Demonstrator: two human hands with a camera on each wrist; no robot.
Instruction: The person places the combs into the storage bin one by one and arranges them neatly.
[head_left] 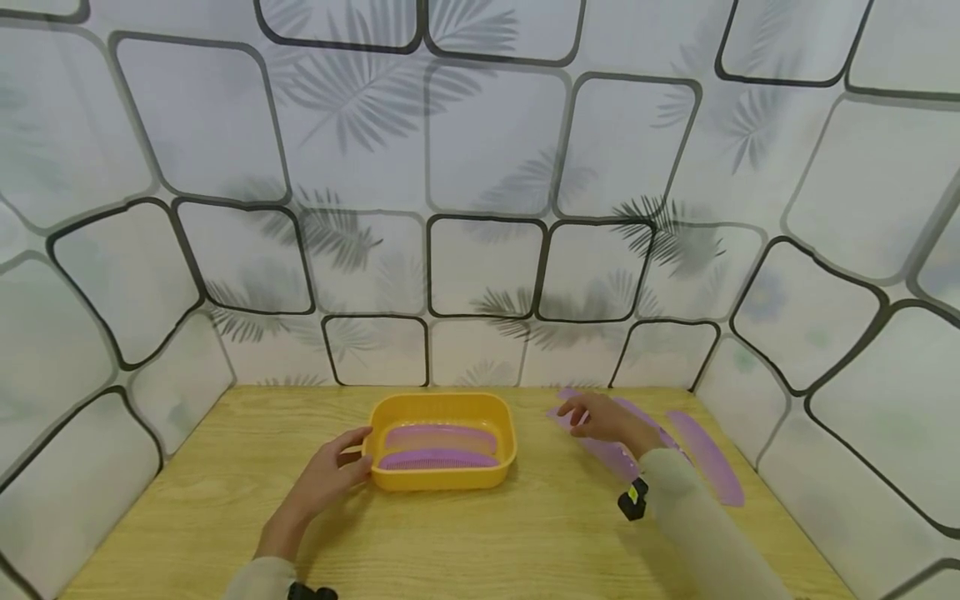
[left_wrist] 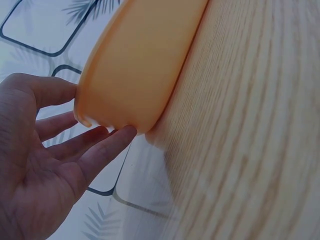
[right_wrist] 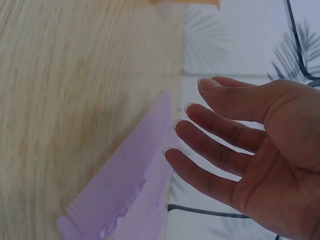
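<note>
A yellow plastic basket [head_left: 472,478] stands on the wooden table, with two translucent purple combs [head_left: 438,458] lying lengthwise inside it. My left hand [head_left: 330,475] holds the basket's left end, thumb and fingertips against its rim and outer wall. In the left wrist view, the fingers [left_wrist: 100,150] meet the basket's side [left_wrist: 135,60]. To the right, my right hand [head_left: 603,417] hovers over more purple combs, its fingers loosely bent and holding nothing. A toothed comb [right_wrist: 120,175] lies below those fingers in the right wrist view. Another comb [head_left: 707,458] lies farther right; the forearm partly hides the others.
The light wooden table [head_left: 465,542] ends against a patterned cloth backdrop [head_left: 487,267] at the back and both sides. Dark wrist devices [head_left: 633,500] sit on both wrists.
</note>
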